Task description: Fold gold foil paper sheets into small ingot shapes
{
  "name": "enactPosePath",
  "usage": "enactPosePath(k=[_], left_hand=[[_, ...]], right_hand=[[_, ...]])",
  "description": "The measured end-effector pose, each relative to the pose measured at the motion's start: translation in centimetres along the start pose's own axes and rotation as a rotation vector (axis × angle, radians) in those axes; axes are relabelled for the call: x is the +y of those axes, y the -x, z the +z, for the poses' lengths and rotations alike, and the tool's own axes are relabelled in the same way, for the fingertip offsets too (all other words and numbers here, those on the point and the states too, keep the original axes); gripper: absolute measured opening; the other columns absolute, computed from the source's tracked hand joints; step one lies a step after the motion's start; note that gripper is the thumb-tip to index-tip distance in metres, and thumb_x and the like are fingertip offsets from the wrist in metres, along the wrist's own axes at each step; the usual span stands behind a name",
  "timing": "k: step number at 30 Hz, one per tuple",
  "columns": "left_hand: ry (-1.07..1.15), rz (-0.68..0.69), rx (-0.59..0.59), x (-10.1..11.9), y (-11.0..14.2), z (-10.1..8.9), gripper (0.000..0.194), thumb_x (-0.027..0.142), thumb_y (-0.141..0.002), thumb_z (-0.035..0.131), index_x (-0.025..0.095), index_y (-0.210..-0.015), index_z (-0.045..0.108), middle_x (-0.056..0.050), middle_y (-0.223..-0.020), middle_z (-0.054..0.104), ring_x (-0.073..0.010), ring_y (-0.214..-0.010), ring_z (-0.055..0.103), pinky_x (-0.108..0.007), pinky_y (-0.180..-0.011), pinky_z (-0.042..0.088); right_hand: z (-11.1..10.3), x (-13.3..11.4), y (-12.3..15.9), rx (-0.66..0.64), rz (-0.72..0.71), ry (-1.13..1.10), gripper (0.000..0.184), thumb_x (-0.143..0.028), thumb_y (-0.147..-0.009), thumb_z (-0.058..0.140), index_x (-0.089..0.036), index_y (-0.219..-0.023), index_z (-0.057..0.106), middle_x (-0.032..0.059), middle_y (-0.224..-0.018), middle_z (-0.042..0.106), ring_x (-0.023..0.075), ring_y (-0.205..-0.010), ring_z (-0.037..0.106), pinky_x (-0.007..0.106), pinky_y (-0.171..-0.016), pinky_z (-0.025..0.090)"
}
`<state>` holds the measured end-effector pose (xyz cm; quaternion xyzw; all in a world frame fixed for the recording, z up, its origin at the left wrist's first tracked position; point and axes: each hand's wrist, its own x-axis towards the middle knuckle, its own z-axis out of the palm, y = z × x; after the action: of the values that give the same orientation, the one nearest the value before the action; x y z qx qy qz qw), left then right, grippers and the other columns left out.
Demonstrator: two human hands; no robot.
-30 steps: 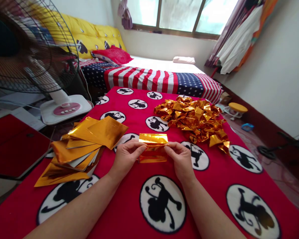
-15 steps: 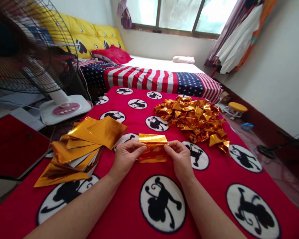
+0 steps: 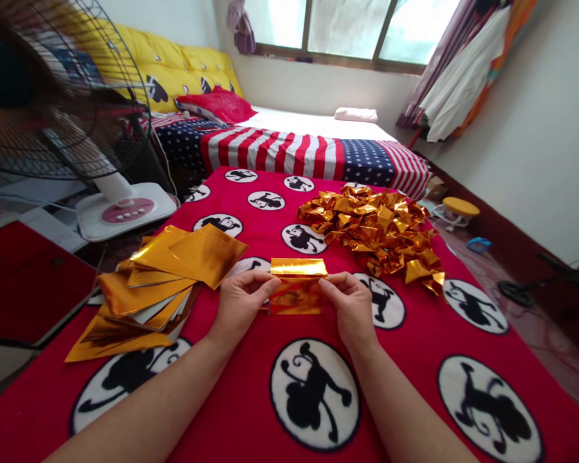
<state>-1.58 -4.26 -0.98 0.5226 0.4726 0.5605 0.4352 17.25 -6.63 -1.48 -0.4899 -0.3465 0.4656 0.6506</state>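
Observation:
A sheet of shiny gold foil paper [image 3: 298,297] is stretched between my two hands, with a crease running across it and its far part tipped up and catching the light. My left hand [image 3: 244,302] pinches its left edge between thumb and fingers. At the right edge, my right hand [image 3: 350,302] pinches it the same way. To the left lies a loose, fanned stack of flat gold foil sheets [image 3: 159,283], some showing pale undersides. Beyond my right hand is a heap of folded gold foil pieces [image 3: 376,225].
A red cloth [image 3: 212,411] with black figures in white circles covers the table. A standing fan [image 3: 125,209] is on the left, its blades blurred. Behind the table is a bed with a striped, starred cover [image 3: 280,151]. A yellow-topped stool [image 3: 460,207] stands on the floor at right.
The foil's far flap has shifted slightly right and its crease looks straighter. My left fingers have moved a little outward along the left edge. Both hands keep their pinch.

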Motion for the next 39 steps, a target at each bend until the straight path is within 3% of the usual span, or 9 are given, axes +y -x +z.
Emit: enactPosePath(k=[6,12,23,39], left_hand=[[0.068,-0.014,-0.01,0.02,0.06,0.12,0.023,0.032,-0.062,0.082,0.016,-0.072,0.069,-0.002,-0.069,0.071,-0.0155,-0.063,0.067,-0.024,-0.059,0.056],[0.097,-0.037,-0.051,-0.09,0.1,0.05,0.036,0.035,-0.063,0.082,0.015,-0.091,0.069,-0.004,-0.076,0.073,-0.0194,-0.071,0.071,-0.028,-0.064,0.059],[0.061,-0.062,-0.034,0.04,0.13,0.09,0.029,0.035,-0.062,0.082,0.017,-0.084,0.075,-0.006,-0.081,0.076,-0.0202,-0.071,0.071,-0.03,-0.065,0.06],[-0.028,0.022,-0.023,-0.13,-0.01,-0.09,0.013,0.027,-0.067,0.079,0.018,-0.075,0.074,-0.003,-0.074,0.074,-0.0156,-0.066,0.067,-0.025,-0.065,0.055]], right_hand=[[0.0,0.08,-0.04,0.024,-0.049,0.033,0.026,-0.03,-0.062,0.084,-0.017,-0.072,0.064,-0.0027,-0.066,0.064,0.01,-0.059,0.058,0.022,-0.058,0.047],[0.31,-0.16,0.05,0.032,-0.065,0.013,0.031,-0.029,-0.061,0.084,-0.021,-0.081,0.061,-0.0038,-0.07,0.066,0.0119,-0.064,0.062,0.023,-0.061,0.05],[0.34,-0.17,0.2,0.024,-0.05,0.027,0.027,-0.03,-0.063,0.083,-0.019,-0.086,0.071,0.003,-0.081,0.073,0.0158,-0.072,0.066,0.029,-0.068,0.055],[0.38,-0.29,0.22,0.009,-0.069,0.028,0.021,-0.025,-0.063,0.082,-0.019,-0.08,0.071,0.0008,-0.077,0.071,0.0137,-0.07,0.065,0.026,-0.068,0.053]])
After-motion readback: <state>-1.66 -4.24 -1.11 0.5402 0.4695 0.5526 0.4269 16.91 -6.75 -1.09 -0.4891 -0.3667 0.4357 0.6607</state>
